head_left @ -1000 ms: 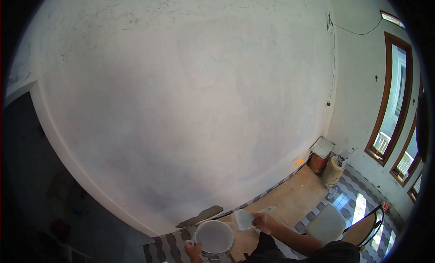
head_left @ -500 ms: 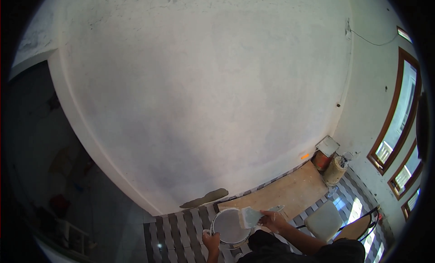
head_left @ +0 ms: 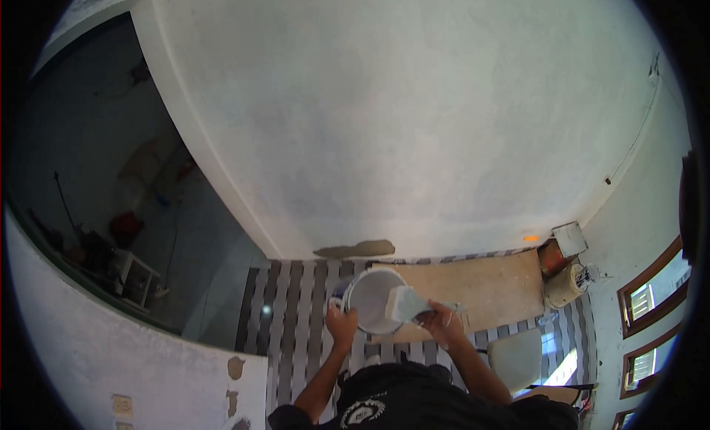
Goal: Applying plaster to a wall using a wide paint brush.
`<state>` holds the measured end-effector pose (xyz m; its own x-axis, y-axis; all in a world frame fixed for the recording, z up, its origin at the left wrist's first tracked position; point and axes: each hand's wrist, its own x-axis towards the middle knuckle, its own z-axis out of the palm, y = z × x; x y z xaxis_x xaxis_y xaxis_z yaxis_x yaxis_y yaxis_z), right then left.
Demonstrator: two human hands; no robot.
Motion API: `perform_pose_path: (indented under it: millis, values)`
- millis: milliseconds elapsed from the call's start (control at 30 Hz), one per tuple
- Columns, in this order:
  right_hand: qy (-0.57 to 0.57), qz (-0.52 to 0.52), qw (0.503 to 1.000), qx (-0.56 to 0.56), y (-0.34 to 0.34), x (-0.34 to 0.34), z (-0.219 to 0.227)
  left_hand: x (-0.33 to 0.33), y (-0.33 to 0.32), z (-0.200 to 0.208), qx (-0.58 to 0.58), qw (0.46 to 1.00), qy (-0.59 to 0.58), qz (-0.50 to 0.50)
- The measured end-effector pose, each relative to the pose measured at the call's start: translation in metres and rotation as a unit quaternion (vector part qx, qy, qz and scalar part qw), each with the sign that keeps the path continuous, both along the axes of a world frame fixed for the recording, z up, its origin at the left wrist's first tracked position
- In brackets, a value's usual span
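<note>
My left hand [head_left: 341, 325] is closed on the near left side of a round white bucket [head_left: 379, 270], holding it in front of my body. The bucket's inside looks pale, with whitish paint or a similar coating. In my right hand [head_left: 443, 326] is a wide paintbrush [head_left: 404, 304], gripped by its grey-green handle. The brush's pale, coated head lies over the bucket's right rim; whether it touches the rim I cannot tell. White smears mark the fingers of my right hand.
Ahead rises a patchy whitish wall [head_left: 414, 134]; a brown sheet [head_left: 473, 286] lies along its foot. A stained pail [head_left: 566, 286] and a red container [head_left: 553, 257] stand in the far right corner. Near my right arm is a chair [head_left: 515, 360]. At left is a dark doorway [head_left: 96, 149].
My view has tilted down and swung left, bringing more of the floor, doorway and my arms into sight. Both hands keep their hold on the bucket and paintbrush.
</note>
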<state>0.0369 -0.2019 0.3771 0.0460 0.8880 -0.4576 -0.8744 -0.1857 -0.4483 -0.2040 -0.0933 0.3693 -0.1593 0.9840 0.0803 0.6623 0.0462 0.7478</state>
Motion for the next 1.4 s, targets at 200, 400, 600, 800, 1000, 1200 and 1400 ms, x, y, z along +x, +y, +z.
perform_pose_path:
  millis: [200,400,600,800,1000,1200,1400]
  values:
    - [-0.047,-0.076,0.971,0.22,-0.004,0.006,-0.017,0.006,0.027,0.023,0.025,0.997,-0.069,-0.006]
    - [-0.103,-0.019,0.994,0.039,-0.003,-0.003,0.054,0.017,0.008,0.031,0.116,0.988,-0.102,-0.012]
    - [-0.138,-0.001,0.99,-0.016,-0.011,-0.041,0.028,0.023,-0.027,0.022,0.133,0.99,-0.027,-0.038]
    - [-0.089,-0.078,0.98,-0.161,0.002,-0.099,-0.061,0.033,-0.046,-0.003,0.084,0.991,-0.013,-0.103]
    - [-0.116,-0.143,0.944,-0.273,0.006,-0.098,-0.102,0.054,-0.064,-0.021,0.045,0.983,-0.022,-0.177]
    - [-0.102,-0.237,0.926,-0.275,0.006,-0.103,-0.156,0.066,-0.088,-0.036,-0.077,0.963,-0.076,-0.247]
    - [-0.047,-0.169,0.964,-0.2,-0.036,-0.082,-0.157,0.064,-0.113,-0.048,-0.051,0.962,-0.066,-0.26]
